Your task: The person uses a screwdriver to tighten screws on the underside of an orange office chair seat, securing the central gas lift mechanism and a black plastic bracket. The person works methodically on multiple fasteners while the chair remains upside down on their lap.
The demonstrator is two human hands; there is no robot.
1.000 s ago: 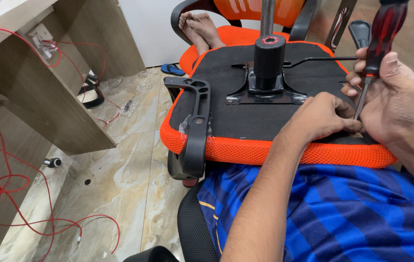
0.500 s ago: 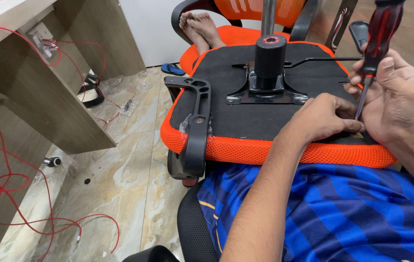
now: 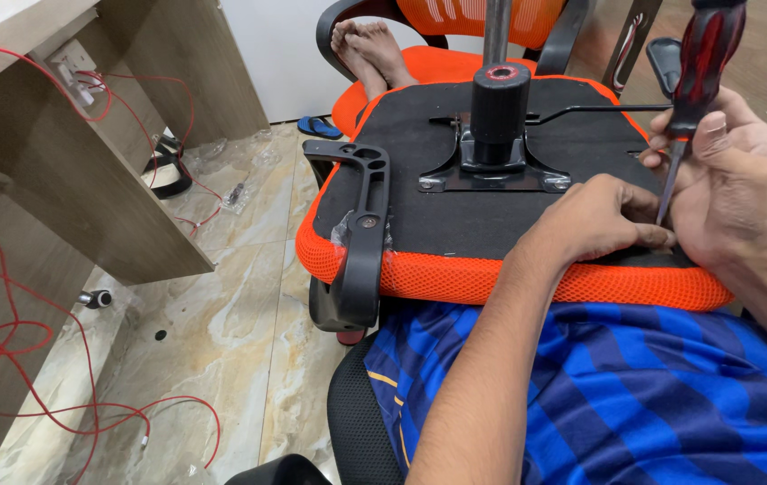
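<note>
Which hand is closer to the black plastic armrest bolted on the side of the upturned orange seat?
Left. The left hand rests on the seat underside, right of the black plastic armrest. The right hand, holding the red-handled screwdriver, sits farther right.

The right hand [image 3: 729, 193] gripped a red-handled screwdriver [image 3: 693, 85] upright, its tip pressed to the black underside of an overturned orange chair seat [image 3: 455, 211], while just left of that grip the left hand [image 3: 603, 220] pinched something hidden at the tip.
</note>
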